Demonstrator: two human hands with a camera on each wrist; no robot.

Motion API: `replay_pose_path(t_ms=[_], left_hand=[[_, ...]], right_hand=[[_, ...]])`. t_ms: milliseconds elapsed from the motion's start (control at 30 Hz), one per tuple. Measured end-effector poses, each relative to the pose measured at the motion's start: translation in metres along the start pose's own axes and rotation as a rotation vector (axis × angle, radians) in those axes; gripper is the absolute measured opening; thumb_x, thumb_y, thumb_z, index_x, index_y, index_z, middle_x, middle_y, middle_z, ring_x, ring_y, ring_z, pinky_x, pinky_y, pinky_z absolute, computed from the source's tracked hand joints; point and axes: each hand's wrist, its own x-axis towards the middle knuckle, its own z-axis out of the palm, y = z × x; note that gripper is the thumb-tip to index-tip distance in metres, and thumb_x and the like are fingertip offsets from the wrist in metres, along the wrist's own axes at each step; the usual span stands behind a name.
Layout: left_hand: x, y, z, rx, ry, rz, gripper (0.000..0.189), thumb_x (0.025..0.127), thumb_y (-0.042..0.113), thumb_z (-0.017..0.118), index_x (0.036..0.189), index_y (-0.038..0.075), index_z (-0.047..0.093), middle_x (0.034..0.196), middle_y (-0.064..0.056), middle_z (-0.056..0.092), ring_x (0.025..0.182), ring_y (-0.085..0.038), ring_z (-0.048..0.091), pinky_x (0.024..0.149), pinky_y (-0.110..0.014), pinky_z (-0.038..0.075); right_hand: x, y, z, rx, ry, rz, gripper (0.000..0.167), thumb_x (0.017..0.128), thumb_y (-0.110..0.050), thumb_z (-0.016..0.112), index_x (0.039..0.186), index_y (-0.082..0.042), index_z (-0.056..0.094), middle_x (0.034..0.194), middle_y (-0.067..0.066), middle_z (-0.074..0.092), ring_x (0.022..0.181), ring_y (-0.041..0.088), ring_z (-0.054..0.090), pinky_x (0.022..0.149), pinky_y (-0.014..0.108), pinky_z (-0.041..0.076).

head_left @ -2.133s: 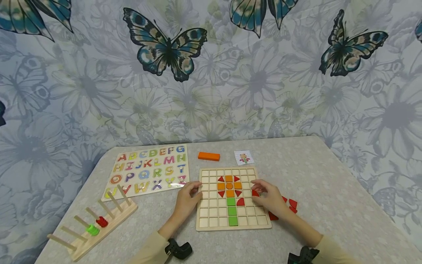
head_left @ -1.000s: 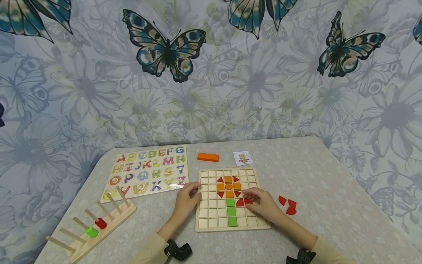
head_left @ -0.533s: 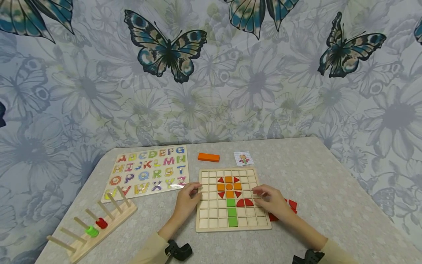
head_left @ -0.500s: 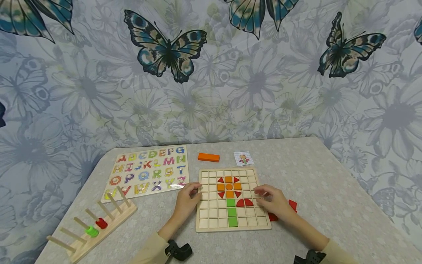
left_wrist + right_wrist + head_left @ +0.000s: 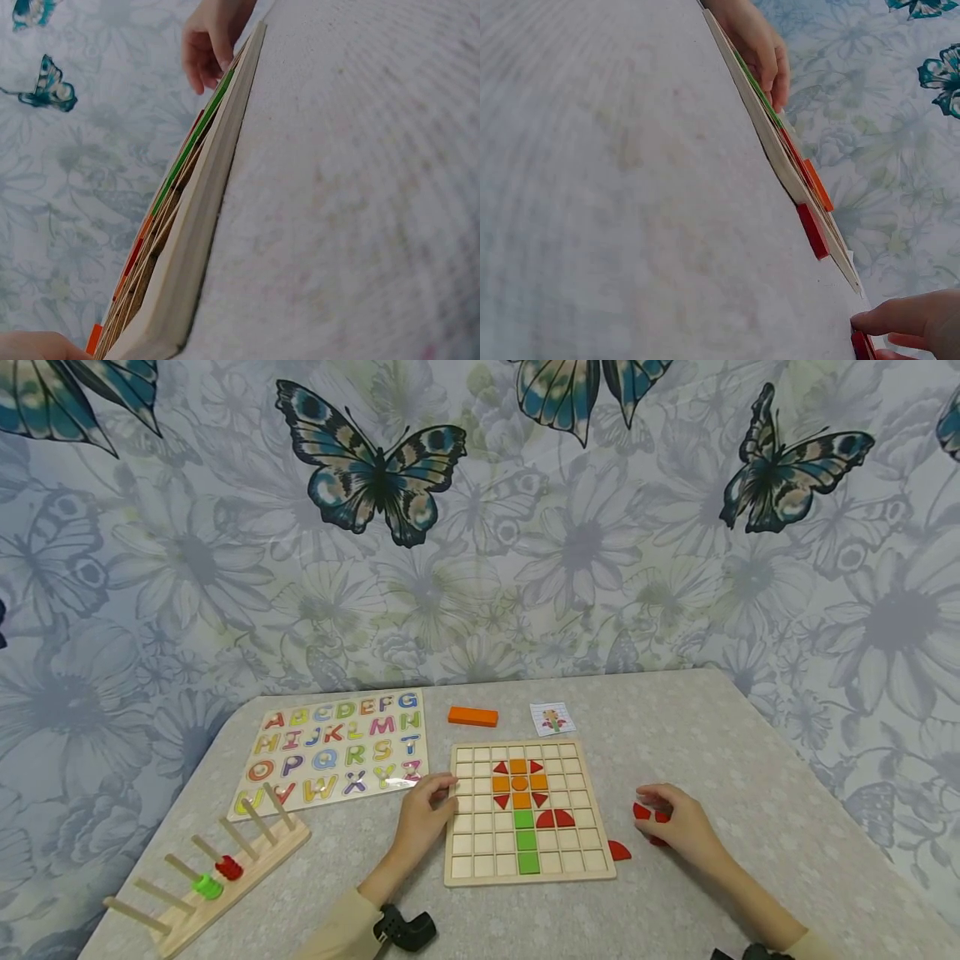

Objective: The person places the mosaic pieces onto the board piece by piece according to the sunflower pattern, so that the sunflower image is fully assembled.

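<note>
A wooden grid board (image 5: 483,843) lies on the table with orange squares, an orange circle, red triangles, green squares and two red quarter-circle pieces (image 5: 555,818) in its cells. My left hand (image 5: 423,814) rests with its fingertips at the board's left edge. To the right of the board, my right hand (image 5: 682,827) reaches over several loose red pieces (image 5: 641,811), thumb and index finger apart around them. In the right wrist view a finger touches a red piece (image 5: 861,346). Another red quarter-circle (image 5: 618,850) lies beside the board's right edge.
A picture card (image 5: 552,719) and an orange block (image 5: 473,717) lie behind the board. At the left are an alphabet board (image 5: 337,747) and a wooden peg stand (image 5: 225,889) with green and red rings. A butterfly-print backdrop (image 5: 480,610) rises behind the table.
My right hand placed a second red quarter-circle beside the first on the board, let go, and moved right to the loose red pieces. My left hand stayed at the board's edge.
</note>
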Motion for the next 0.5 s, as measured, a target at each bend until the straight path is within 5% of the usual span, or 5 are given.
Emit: replay_pose_path(t_ms=[167, 333, 500], left_hand=[[-0.0002, 0.0016, -0.0009, -0.001, -0.005, -0.007, 0.026, 0.081, 0.001, 0.066, 0.107, 0.002, 0.069, 0.116, -0.011, 0.065, 0.102, -0.023, 0.062, 0.089, -0.031, 0.054], [0.0008, 0.0009, -0.001, 0.001, -0.007, -0.005, 0.026, 0.081, 0.0, 0.065, 0.107, 0.001, 0.069, 0.116, -0.012, 0.065, 0.103, -0.024, 0.062, 0.091, -0.035, 0.054], [0.0004, 0.0004, -0.0004, 0.012, -0.01, -0.008, 0.026, 0.082, 0.0, 0.065, 0.107, 0.002, 0.069, 0.117, -0.012, 0.065, 0.102, -0.023, 0.062, 0.09, -0.032, 0.054]], right_hand=[[0.0015, 0.001, 0.0, 0.026, -0.036, -0.026, 0.038, 0.075, 0.0, 0.074, 0.112, -0.001, 0.064, 0.094, 0.007, 0.069, 0.08, 0.007, 0.058, 0.07, 0.018, 0.052], [0.0012, 0.0015, 0.0016, 0.072, -0.089, -0.09, 0.039, 0.077, 0.01, 0.061, 0.114, -0.004, 0.064, 0.105, 0.008, 0.071, 0.092, 0.007, 0.063, 0.079, 0.022, 0.054], [0.0002, 0.0015, 0.0018, 0.058, -0.065, -0.102, 0.039, 0.076, 0.0, 0.071, 0.114, -0.004, 0.064, 0.105, 0.008, 0.07, 0.093, 0.007, 0.063, 0.079, 0.022, 0.053]])
